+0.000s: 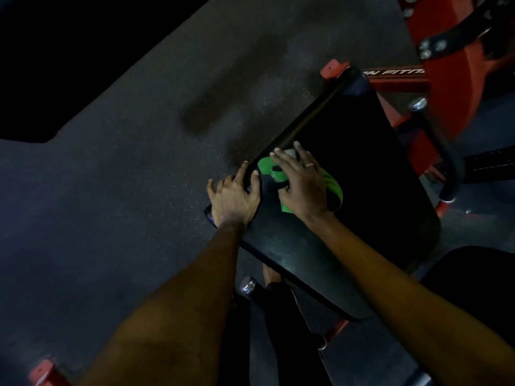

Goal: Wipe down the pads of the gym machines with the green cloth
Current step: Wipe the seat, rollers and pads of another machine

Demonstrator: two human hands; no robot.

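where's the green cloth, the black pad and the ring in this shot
green cloth (265, 166), head view, bunched left part
black pad (362, 168), head view, bare top surface
ring (309, 164), head view, band on a finger of the right hand (302, 188)

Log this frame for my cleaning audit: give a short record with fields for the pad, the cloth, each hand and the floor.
pad: black, mounted on a red frame
cloth: green, bunched, lying on the pad near its left edge
right hand: flat on the cloth, pressing it to the pad; ring on one finger
left hand: rests on the pad's left edge, beside the cloth
floor: dark, speckled
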